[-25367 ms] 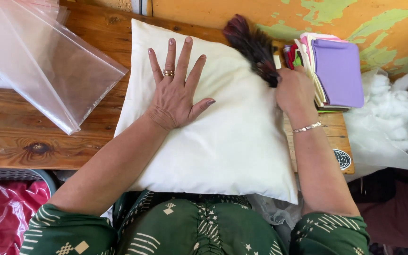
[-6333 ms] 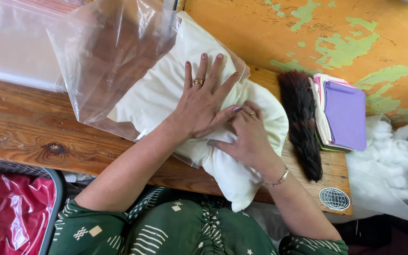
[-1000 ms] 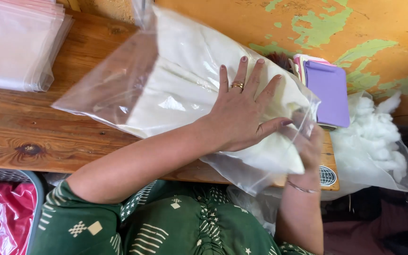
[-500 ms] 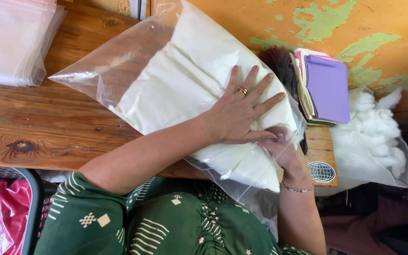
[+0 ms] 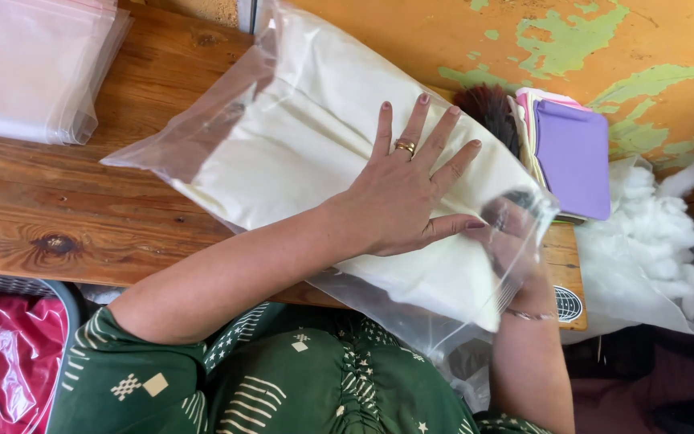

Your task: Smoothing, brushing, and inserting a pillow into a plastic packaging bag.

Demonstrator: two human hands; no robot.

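Item: I am pressing my left hand (image 5: 405, 197), spread flat, on the bagged white cushion (image 5: 299, 153); right hand (image 5: 512, 233) is gripping the clear bag (image 5: 202, 128) mouth.

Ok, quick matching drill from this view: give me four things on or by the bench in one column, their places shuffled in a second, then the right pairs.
Things:
1. cream pillow
2. stack of clear bags
3. purple cloth pile
4. white stuffing

Places:
A. far left end of the wooden bench
B. inside the clear plastic bag, under the left hand
C. off the bench's right end
D. against the orange wall, beside the dark feather brush

Pairs: 1-B, 2-A, 3-D, 4-C
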